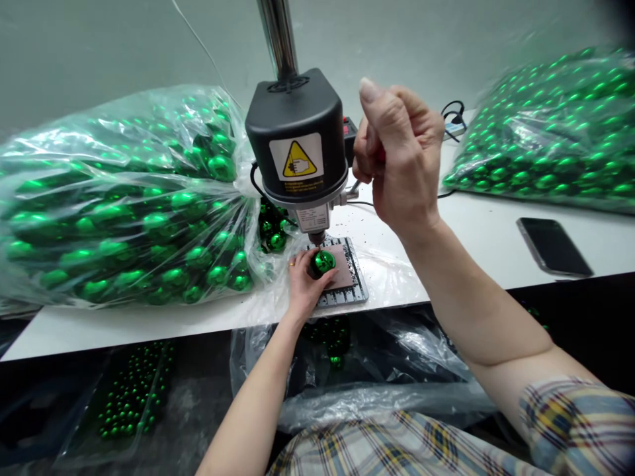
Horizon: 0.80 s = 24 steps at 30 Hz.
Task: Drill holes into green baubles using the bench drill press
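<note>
A small bench drill press (297, 142) with a black motor housing and a yellow warning label stands before me. Beneath its chuck (317, 237), my left hand (305, 277) has its fingers and thumb round a shiny green ball (325, 262), steadying it on the pinkish pad (344, 268) over the slotted metal base (360, 291). The bit comes down at the top of the ball; whether it has entered cannot be made out. Raised at the machine's right side, my right hand (404, 145) is closed round the feed lever, whose grip is mostly hidden by the fingers.
Clear plastic bags full of green balls lie at left (124, 225) and right (550, 139). A phone (554, 246) rests on the white table (471, 241). Below the front edge hangs an open plastic bag (387, 396) with more balls. Dark shavings dot the base.
</note>
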Available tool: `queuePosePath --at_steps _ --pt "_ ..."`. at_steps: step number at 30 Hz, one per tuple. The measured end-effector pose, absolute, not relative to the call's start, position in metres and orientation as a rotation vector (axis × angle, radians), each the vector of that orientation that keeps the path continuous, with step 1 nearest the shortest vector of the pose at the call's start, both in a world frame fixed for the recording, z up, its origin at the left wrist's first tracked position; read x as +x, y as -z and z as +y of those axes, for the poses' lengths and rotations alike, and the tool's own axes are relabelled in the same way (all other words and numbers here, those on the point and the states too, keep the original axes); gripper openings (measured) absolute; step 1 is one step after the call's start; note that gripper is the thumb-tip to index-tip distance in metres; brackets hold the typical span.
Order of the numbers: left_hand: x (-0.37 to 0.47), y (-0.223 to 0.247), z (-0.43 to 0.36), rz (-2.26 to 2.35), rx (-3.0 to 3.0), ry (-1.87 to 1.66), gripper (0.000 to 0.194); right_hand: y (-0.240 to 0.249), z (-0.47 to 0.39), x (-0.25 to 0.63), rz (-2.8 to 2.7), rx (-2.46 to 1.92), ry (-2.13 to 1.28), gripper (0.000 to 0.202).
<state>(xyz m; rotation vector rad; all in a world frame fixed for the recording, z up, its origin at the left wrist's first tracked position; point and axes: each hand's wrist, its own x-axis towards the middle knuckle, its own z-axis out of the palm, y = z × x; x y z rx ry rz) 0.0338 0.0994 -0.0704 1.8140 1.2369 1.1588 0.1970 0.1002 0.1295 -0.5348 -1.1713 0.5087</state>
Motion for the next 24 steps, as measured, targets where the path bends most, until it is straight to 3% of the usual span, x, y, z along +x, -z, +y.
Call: queuePosePath --at_steps 10,24 --pt "0.034 0.07 0.098 1.203 1.78 -1.189 0.051 -0.098 0.073 0.181 -1.099 -0.518 -0.294 0.059" --pt "0.034 0.078 0.099 1.3 2.032 -1.182 0.054 -0.052 0.08 0.193 -1.304 -0.273 -0.086 0.051"
